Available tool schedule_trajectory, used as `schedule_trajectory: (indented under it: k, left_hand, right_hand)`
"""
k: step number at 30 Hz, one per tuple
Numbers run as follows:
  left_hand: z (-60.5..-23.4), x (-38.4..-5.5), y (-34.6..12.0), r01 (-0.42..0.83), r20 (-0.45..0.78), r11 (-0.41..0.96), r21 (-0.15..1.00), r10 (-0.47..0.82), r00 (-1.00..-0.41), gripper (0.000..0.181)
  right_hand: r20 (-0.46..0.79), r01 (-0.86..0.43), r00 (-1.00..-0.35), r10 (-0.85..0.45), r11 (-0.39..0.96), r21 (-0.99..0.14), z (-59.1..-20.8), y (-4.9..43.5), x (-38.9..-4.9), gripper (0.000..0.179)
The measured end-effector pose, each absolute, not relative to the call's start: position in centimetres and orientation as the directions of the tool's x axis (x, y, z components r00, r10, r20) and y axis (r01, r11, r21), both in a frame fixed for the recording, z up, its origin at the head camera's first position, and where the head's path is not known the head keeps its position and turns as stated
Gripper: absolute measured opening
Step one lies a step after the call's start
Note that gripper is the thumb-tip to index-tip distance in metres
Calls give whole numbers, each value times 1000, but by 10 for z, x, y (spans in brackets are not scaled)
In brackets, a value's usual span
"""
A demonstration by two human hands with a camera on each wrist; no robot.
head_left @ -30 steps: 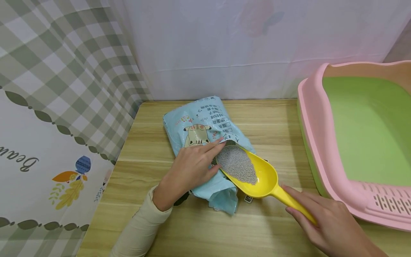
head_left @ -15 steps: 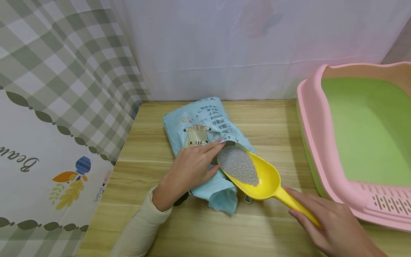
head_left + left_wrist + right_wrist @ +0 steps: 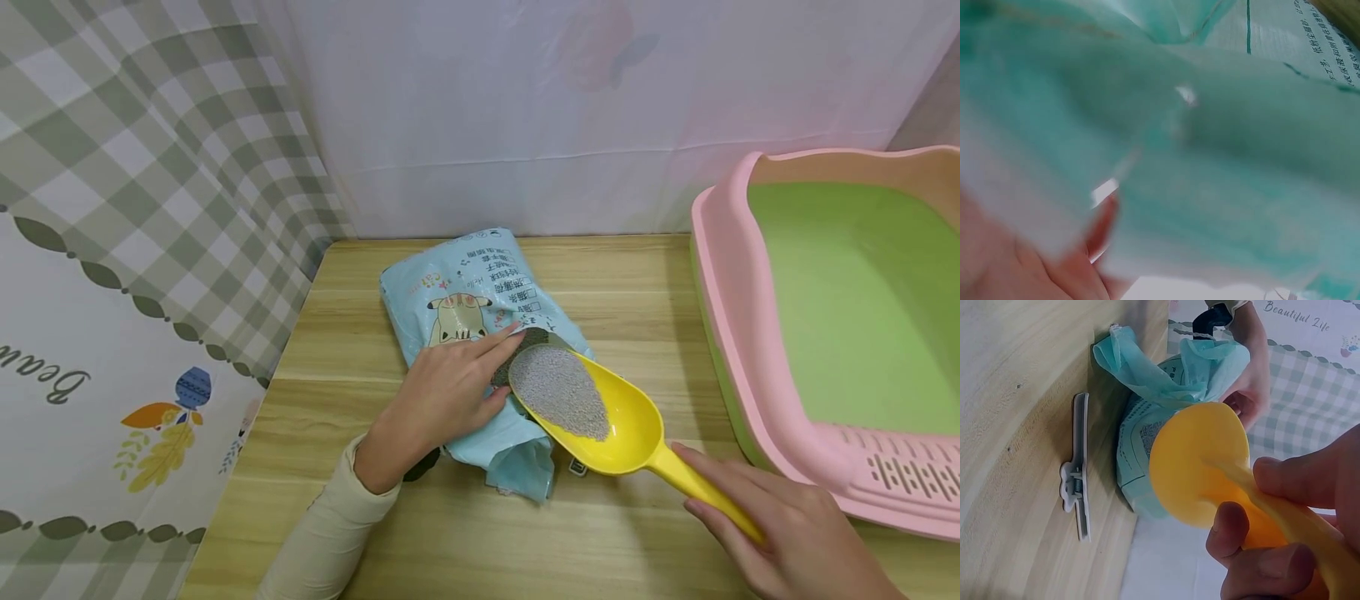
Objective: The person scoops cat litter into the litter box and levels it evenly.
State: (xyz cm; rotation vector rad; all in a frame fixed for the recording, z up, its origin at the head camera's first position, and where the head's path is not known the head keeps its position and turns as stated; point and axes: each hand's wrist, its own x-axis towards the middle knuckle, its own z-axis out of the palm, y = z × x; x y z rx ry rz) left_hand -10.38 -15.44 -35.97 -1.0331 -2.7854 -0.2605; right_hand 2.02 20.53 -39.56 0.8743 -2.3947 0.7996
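Though still at the bag (image 3: 480, 279), scoop (image 3: 632, 429) slightly farther out, right grip (image 3: 791, 521) round its handle (image 3: 703, 492), left grip (image 3: 442, 387) straight-fingered.

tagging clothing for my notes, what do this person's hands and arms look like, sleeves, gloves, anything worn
The left hand and right hand are bare, with no gloves or rings in sight. The left sleeve is long, cream and fitted, ending at the wrist. A black piece shows beside it, unclear what. No right sleeve is in view.
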Motion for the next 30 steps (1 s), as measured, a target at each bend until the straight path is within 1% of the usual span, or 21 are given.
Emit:
schedule_trajectory:
  k: [1,8,13,19,23,27,30]
  left_hand:
    - [-360,-104,-154,658,209,746,108,630,-748,71]
    - [-360,-104,-154,660,213,743,110,631,-746,70]
    - [-361,-105,-154,660,212,743,113,631,-746,70]
    - [-362,-105,-155,661,212,741,116,632,-746,71]
    - [-363,-106,-155,666,219,737,116,635,-741,70]
    - [-363,-106,-155,666,220,737,114,635,-741,70]
    - [-362,-106,-155,665,215,738,115,635,-742,70]
  right_hand:
    - [588,-688,-693,-418,628,-364,-395,205,21,59]
    - [487,-620,-770,-412,666,-415,-387,211,30,60]
    - [488,-612,-775,-401,669,-422,-386,213,34,60]
    - [452,-580,-801,-393,696,-423,-382,218,39,59]
    - [443,-580,-802,-401,698,-420,-381,223,41,56]
    - [433,-569,-809,-397,712,-411,-378,226,44,58]
    - [445,-567,-807,-388,718,-404,-377,228,46,56]
